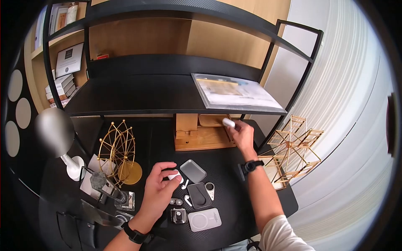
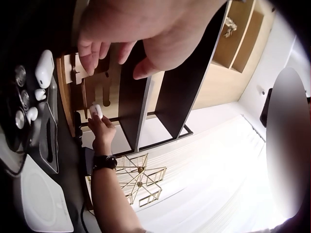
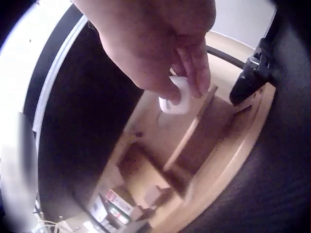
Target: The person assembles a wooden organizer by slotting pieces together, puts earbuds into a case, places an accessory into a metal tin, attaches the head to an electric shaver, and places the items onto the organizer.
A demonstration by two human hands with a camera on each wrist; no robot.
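Observation:
In the head view, my right hand pinches a small white rounded case over the right part of a wooden stand. The right wrist view shows thumb and fingers around the white case, above a slot in the wood. My left hand hovers with bent, spread fingers near another white case; the left wrist view shows that case apart from the fingers. Close by lie white earbuds, a grey tray and a dark tray.
A white charging pad and a small dark camera-like device lie near the front. Gold wheel ornaments stand left and right. A black shelf overhangs the wooden stand, with a document pouch on it.

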